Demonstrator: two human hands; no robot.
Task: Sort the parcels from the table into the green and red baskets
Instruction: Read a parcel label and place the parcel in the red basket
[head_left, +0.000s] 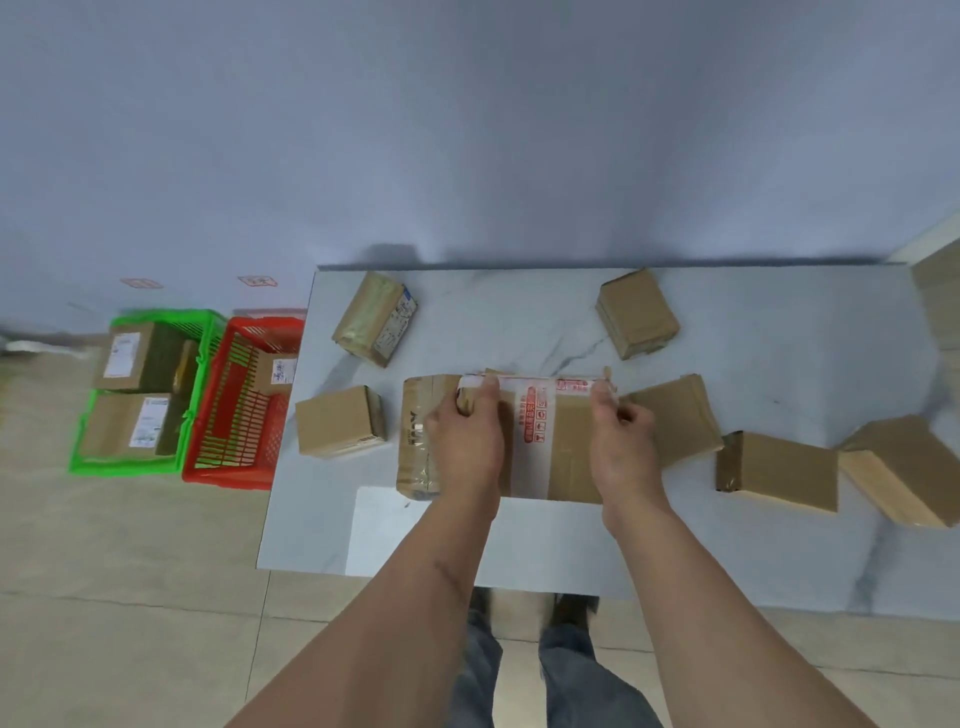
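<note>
Left hand (464, 441) and right hand (623, 441) both curled over far edge of big taped parcel (566, 447) lying on surface (519, 322).

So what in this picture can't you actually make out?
All in the head view:
- Labels on the parcels in the green basket: too small and blurred to read.
- Red basket: its right side is hidden behind the table edge.
- Big taped parcel: both hands, left and right, cover much of its top.
- Parcel at the right edge: cut off by the frame.
</note>
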